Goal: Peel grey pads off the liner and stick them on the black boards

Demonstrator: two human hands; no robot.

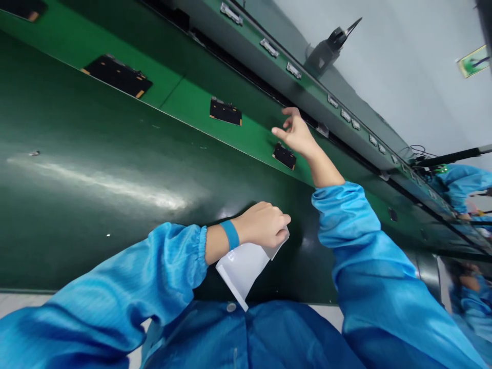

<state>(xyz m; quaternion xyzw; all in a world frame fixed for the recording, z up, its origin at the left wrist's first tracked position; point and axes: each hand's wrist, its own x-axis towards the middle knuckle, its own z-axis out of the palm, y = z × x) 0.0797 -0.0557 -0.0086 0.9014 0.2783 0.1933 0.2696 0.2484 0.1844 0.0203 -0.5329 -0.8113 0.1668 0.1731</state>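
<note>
My left hand [265,224], with a blue band round its wrist, is closed on a white sheet [244,269] that looks thin and bent, its lower end hanging near my waist. What lies under the curled fingers is hidden. Farther off, my right hand [298,134] reaches over the green strip with fingers apart and nothing between them. Just below it lies a small black panel [284,156] with orange corners. Another black panel [226,111] rests on the strip to its left, and a larger one [117,77] farther left.
Along the raised ledge [311,87] stand several small silvery parts [293,70]. Behind it is a dark device with a pointed tip [326,51]. A tiny metal piece [34,153] lies on the dark green bench [96,205]. People in blue sleeves [469,179] are at the right.
</note>
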